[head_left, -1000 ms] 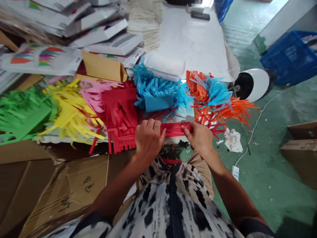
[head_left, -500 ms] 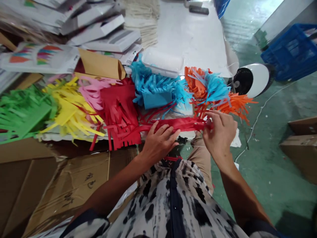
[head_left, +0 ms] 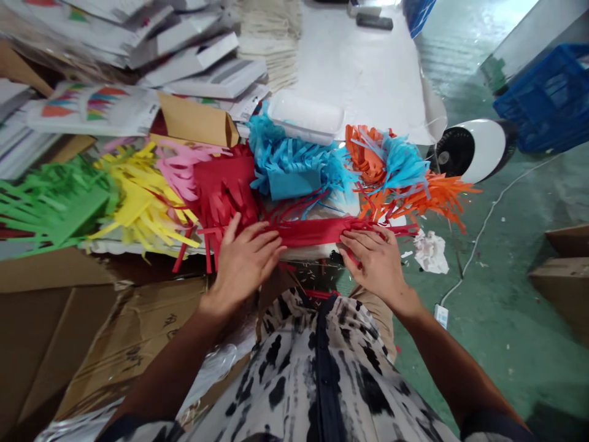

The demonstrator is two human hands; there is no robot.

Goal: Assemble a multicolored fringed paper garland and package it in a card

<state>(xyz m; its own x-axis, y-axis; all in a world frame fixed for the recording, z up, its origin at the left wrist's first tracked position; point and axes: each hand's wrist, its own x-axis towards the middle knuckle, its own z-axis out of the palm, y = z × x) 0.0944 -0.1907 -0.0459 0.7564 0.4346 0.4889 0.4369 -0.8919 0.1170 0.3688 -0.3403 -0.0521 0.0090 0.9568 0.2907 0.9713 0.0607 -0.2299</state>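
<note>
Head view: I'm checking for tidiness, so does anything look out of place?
Two things. A light-blue fringe lies over the orange fringe, whereas most other colours sit in separate piles. A crumpled white scrap, right of the right hand, looks like stray litter.

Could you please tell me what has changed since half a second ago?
The left hand has moved left, to the left part of the red strip; the right hand has also moved left, its fingers over the strip's right part. The green bundle, yellow bundle and blue bundle stayed put.
</note>
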